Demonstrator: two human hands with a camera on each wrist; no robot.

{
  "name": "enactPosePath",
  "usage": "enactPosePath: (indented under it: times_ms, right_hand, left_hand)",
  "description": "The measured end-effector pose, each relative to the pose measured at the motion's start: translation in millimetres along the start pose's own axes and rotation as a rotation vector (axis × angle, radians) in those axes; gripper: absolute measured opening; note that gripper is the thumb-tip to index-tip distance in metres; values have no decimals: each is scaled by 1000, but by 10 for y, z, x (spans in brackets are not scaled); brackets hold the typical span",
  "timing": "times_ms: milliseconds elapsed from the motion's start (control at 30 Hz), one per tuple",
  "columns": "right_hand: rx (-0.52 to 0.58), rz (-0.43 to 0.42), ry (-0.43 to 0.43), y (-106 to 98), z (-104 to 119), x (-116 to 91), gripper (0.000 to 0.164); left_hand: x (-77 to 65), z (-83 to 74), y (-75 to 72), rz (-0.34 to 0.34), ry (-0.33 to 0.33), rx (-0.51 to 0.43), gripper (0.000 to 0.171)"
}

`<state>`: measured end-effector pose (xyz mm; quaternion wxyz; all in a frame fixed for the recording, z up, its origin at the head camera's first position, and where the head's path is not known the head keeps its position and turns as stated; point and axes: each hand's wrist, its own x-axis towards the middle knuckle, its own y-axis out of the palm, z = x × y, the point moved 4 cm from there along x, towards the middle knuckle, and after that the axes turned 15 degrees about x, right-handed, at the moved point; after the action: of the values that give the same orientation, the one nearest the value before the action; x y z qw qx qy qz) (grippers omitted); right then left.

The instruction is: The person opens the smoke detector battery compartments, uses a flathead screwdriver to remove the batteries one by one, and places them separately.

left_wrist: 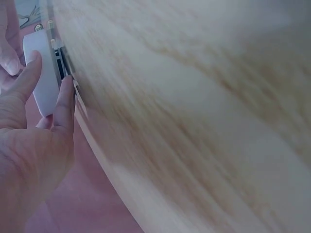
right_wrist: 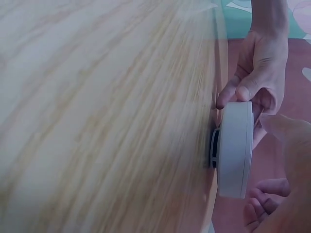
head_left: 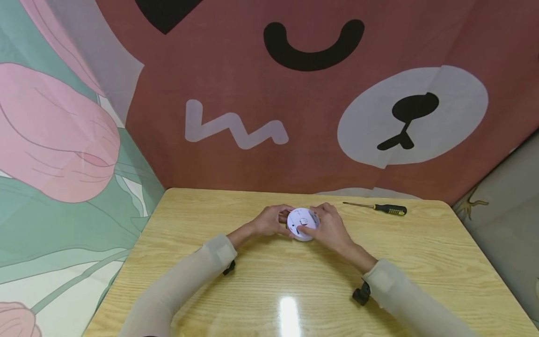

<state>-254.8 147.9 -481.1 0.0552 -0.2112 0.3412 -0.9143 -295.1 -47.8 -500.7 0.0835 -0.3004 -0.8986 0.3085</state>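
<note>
A round white smoke detector is held just above the table, its marked, slotted face turned up. At its left edge, my left hand grips the rim, with the thumb and fingers spread along the side. From the right, my right hand holds it, thumb lying on the upper face and curled fingers by the far right edge. The detector's thick white side shows in the right wrist view, with a dark part on its underside. In the left wrist view, the left hand's fingers straddle the white casing.
A screwdriver with a black and yellow handle lies near the table's back right, tip pointing left. The wooden table ends at a back edge against a hanging cloth printed with a bear face.
</note>
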Motion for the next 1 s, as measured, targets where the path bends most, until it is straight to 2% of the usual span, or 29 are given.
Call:
enactPosePath:
  times_ms: [167,600,1000]
  right_hand:
    - [-9,-1,-23,45,43,5,67]
    - [-69,6,-31,89,93,14,64]
    - [-21,-25,52,84,107,47,63]
  left_hand:
    - [10,13,3,-7,-10,20,72]
    - [0,-4,10,-17,-11,-3,71]
    - [-3,-14,20,-26,5,-20,70]
